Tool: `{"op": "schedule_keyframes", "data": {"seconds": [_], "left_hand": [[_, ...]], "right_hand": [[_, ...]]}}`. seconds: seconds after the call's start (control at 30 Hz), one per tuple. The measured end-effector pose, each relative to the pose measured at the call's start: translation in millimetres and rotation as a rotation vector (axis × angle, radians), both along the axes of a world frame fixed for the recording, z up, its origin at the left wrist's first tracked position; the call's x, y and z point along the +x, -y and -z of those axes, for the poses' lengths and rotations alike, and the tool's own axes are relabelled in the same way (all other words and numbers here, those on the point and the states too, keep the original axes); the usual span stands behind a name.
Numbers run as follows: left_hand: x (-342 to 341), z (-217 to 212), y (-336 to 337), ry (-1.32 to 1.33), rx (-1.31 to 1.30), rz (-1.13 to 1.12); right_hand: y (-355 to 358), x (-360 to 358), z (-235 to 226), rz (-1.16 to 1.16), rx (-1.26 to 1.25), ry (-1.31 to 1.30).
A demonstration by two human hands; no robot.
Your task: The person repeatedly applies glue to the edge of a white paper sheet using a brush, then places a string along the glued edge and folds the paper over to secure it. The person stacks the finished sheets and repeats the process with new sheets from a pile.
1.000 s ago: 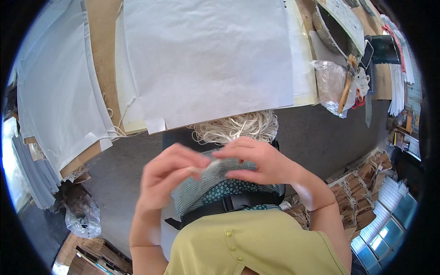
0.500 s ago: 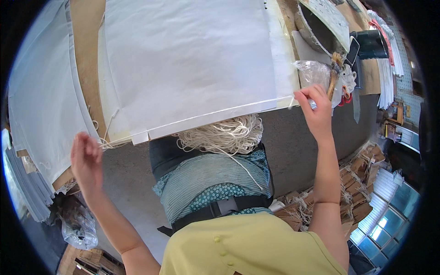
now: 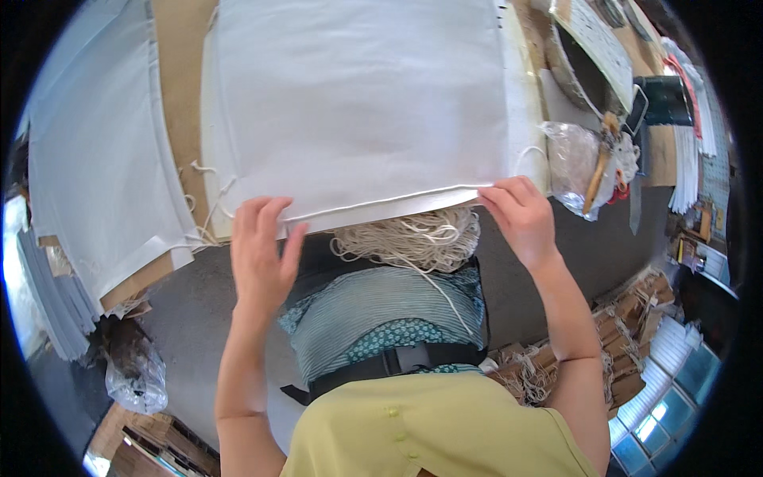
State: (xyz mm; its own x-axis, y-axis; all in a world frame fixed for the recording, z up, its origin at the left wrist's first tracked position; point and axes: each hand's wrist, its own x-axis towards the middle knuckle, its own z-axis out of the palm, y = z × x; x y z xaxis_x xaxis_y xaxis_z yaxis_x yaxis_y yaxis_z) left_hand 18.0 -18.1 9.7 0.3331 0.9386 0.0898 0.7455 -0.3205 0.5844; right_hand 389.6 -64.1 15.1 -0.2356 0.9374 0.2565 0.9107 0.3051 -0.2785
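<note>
A large white sheet (image 3: 358, 103) lies on the table, and a white cord (image 3: 397, 196) runs straight along its near edge. At the left end of that edge is my left hand (image 3: 262, 250), its fingers and thumb apart, the fingertips against the sheet. At the right end, the thumb and fingers of my right hand (image 3: 523, 219) pinch the sheet's near edge beside the cord. The cord's loose right end curls past that hand on the pale board. A bundle of cream cord (image 3: 413, 238) sits at my waist, just below the table edge.
Another stack of white sheets (image 3: 95, 159) lies at the left. On the right are a clear plastic bag (image 3: 572, 159), a wooden-handled brush (image 3: 596, 179), red-handled scissors (image 3: 621, 193) and a round container (image 3: 584, 63). Corded brown bundles (image 3: 628, 334) lie low at the right.
My left hand has moved right, onto the sheet's near edge. My right hand has gone from pinching the cord to the sheet's edge. The cord now lies along that edge, and the view has shifted.
</note>
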Motion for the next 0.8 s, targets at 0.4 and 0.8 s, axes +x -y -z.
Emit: {"op": "schedule_keyframes", "data": {"seconds": [0.4, 0.8], "left_hand": [[-8, 31, -15, -0.109, 0.143, -0.043], [7, 32, -12, -0.051, 0.059, -0.109]], "right_hand": [[-27, -8, 34, 0.163, -0.054, -0.147], [-25, -5, 41, 0.165, -0.076, -0.176]]}}
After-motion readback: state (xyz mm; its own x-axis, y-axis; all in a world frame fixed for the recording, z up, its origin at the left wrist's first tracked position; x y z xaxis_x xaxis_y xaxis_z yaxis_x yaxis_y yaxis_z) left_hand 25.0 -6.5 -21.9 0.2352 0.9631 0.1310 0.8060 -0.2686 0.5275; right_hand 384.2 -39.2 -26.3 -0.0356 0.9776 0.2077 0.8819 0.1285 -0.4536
